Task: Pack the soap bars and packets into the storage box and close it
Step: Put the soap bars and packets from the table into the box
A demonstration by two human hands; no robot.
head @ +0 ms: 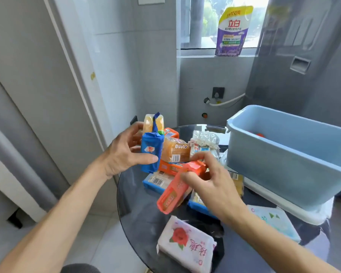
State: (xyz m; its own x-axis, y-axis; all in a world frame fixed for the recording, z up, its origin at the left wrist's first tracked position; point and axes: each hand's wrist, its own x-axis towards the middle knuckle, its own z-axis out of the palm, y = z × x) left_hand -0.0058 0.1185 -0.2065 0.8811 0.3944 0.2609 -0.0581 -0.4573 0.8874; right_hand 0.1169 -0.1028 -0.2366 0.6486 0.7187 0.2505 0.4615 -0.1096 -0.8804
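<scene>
My left hand (126, 152) grips a blue-wrapped soap pack (152, 148) upright above the table's left edge, yellow bars showing at its top. My right hand (211, 186) holds an orange soap packet (174, 192) tilted over the pile. Between them lie more soaps: a yellow bar in clear wrap (176, 152), an orange pack (170, 168), a blue-edged pack (156, 181) and a clear bag of small packets (205, 142). The light blue storage box (283, 160) stands open at the right on its white lid (287, 205), something red inside.
A round dark glass table (142, 213) carries everything. A white packet with a red rose (185, 245) lies near the front edge, a pale green-and-white packet (274, 219) to its right. A purple detergent pouch (232, 32) stands on the window sill. A white door frame runs along the left.
</scene>
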